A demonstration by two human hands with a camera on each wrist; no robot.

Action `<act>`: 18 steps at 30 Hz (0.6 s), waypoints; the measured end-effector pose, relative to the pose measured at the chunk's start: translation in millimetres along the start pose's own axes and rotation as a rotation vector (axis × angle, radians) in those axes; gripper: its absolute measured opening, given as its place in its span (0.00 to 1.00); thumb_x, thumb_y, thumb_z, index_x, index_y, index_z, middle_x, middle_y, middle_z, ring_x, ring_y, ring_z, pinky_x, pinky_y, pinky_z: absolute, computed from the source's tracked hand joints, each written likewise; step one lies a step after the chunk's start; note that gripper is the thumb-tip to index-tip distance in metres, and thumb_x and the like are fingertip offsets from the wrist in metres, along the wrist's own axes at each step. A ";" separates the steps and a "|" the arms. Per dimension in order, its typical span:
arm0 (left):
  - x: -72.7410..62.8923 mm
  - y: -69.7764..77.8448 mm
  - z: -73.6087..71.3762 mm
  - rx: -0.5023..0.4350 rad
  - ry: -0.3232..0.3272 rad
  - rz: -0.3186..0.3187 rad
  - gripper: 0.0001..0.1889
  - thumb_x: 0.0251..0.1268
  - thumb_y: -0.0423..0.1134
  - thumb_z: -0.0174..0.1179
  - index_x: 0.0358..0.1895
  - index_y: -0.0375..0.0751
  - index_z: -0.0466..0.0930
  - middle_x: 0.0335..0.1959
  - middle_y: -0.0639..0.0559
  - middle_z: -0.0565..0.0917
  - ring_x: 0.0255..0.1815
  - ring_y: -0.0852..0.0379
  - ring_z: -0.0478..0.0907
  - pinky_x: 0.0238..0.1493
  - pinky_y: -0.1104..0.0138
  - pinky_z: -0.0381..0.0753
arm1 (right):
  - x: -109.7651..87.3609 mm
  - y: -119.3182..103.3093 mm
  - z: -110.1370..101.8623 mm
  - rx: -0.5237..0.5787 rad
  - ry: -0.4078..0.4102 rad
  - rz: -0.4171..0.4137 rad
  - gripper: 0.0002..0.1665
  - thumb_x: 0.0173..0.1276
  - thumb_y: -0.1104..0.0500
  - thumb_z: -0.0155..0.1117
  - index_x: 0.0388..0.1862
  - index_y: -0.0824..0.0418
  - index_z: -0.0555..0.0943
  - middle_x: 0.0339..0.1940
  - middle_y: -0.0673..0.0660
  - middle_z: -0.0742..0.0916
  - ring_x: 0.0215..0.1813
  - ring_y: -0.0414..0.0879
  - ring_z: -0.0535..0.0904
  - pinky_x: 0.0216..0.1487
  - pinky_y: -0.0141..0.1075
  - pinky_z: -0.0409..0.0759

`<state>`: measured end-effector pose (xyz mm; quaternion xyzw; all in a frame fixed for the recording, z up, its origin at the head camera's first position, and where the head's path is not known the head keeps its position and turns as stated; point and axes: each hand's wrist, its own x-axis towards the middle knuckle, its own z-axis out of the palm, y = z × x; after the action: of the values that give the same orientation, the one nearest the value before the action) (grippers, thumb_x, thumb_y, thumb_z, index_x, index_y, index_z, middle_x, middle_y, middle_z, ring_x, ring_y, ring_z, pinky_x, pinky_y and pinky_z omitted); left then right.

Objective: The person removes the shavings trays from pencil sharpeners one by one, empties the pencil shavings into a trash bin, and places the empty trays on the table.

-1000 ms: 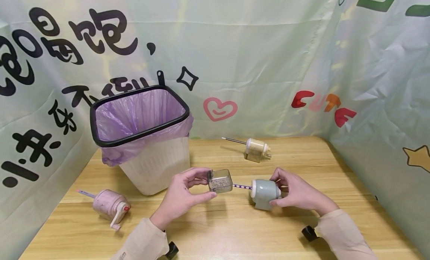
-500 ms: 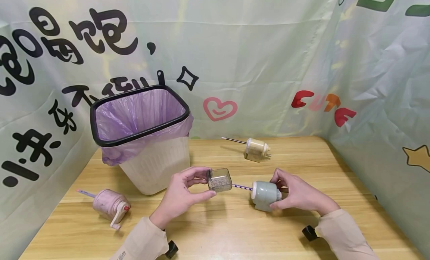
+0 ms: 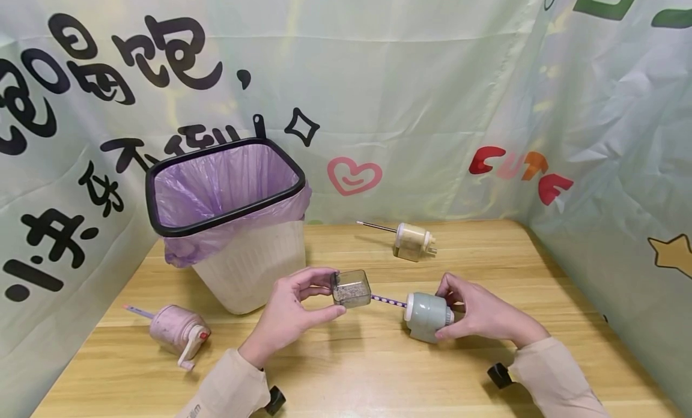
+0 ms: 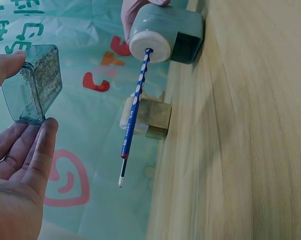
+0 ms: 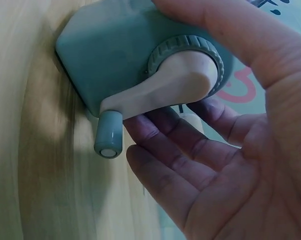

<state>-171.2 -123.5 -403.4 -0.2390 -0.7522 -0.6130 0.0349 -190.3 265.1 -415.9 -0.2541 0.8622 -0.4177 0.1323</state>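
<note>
My left hand (image 3: 292,313) pinches a see-through shavings drawer (image 3: 351,289) between thumb and fingers, above the table. Grey pencil shavings lie inside it, plainly seen in the left wrist view. My right hand (image 3: 481,313) holds a grey-green crank pencil sharpener (image 3: 427,316), thumb on one side and fingers on the other. A blue pencil with white dots (image 4: 133,110) sticks out of the sharpener's round white front, and the drawer slot in its body gapes. In the right wrist view its white crank (image 5: 165,85) shows, with the fingers beneath.
Behind the hands lies a cream sharpener (image 3: 413,241) with a pencil in it. At the left is a pink sharpener (image 3: 175,328), also with a pencil. A white bin (image 3: 265,268) with a purple liner and black rim stands at the back left. Printed cloth (image 3: 421,106) walls the table.
The shavings drawer in my left hand has shifted slightly left and up. The grey-green sharpener has moved a little down and right, so the two are slightly farther apart.
</note>
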 end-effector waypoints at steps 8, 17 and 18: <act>-0.4 1.8 -2.7 -0.008 0.003 0.016 0.30 0.54 0.31 0.82 0.62 0.37 0.85 0.54 0.44 0.90 0.51 0.58 0.89 0.60 0.66 0.89 | 0.4 -0.2 -1.2 -0.001 -0.010 0.016 0.38 0.54 0.54 0.89 0.53 0.63 0.72 0.50 0.59 0.84 0.52 0.47 0.84 0.56 0.33 0.87; -1.1 8.1 -7.5 -0.003 0.005 0.008 0.31 0.55 0.30 0.81 0.64 0.35 0.84 0.55 0.41 0.90 0.51 0.58 0.89 0.61 0.64 0.89 | -1.2 2.0 -5.3 0.055 -0.019 -0.038 0.32 0.60 0.58 0.84 0.58 0.64 0.76 0.56 0.61 0.85 0.55 0.44 0.85 0.60 0.31 0.86; -1.0 8.7 -8.2 -0.002 0.006 0.008 0.31 0.55 0.30 0.81 0.64 0.35 0.84 0.55 0.41 0.90 0.51 0.58 0.89 0.61 0.63 0.89 | -1.3 1.8 -5.9 0.043 -0.015 -0.037 0.32 0.61 0.58 0.84 0.58 0.63 0.76 0.57 0.61 0.85 0.56 0.44 0.85 0.61 0.32 0.86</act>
<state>-168.7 -130.3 -393.9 -0.2403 -0.7504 -0.6145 0.0396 -192.3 270.6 -413.6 -0.2703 0.8471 -0.4368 0.1366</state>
